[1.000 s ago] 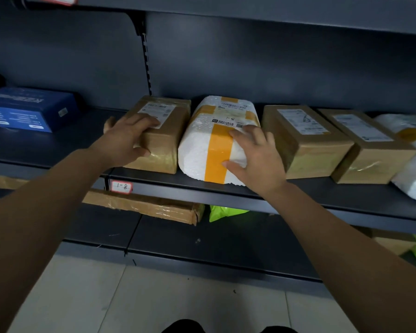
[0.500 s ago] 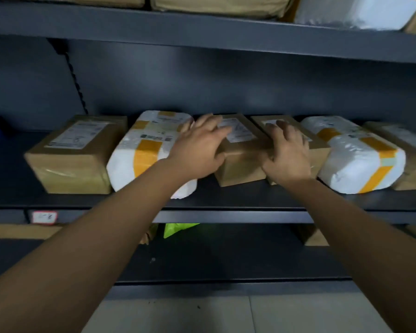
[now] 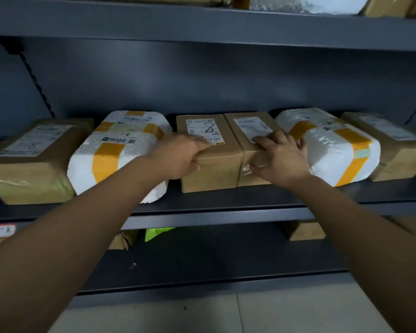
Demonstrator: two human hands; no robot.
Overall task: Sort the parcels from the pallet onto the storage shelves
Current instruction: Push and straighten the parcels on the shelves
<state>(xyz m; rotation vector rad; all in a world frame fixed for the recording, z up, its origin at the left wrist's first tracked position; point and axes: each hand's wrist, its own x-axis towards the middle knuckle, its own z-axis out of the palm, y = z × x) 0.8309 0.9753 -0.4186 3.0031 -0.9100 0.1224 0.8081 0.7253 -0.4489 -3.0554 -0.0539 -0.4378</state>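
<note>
Several parcels stand in a row on the dark middle shelf (image 3: 226, 205). My left hand (image 3: 180, 157) grips the front left corner of a brown box (image 3: 214, 169) with a label marked 8. My right hand (image 3: 279, 157) presses on the front of the brown box (image 3: 247, 131) right beside it; the two boxes touch. A white padded parcel with orange tape (image 3: 115, 150) lies left of my left hand. Another white parcel with orange tape (image 3: 339, 152) lies against my right hand's fingers.
Brown boxes close the row at the far left (image 3: 29, 162) and far right (image 3: 392, 147). The upper shelf (image 3: 202, 22) carries more parcels. On the lower shelf lie a green bag (image 3: 156, 233) and brown boxes (image 3: 305, 230). A tag (image 3: 1, 230) marks the shelf edge.
The view has shifted right along the shelf. My hands left the far-left box and white parcel and came to the two middle brown boxes, which now sit flush side by side.
</note>
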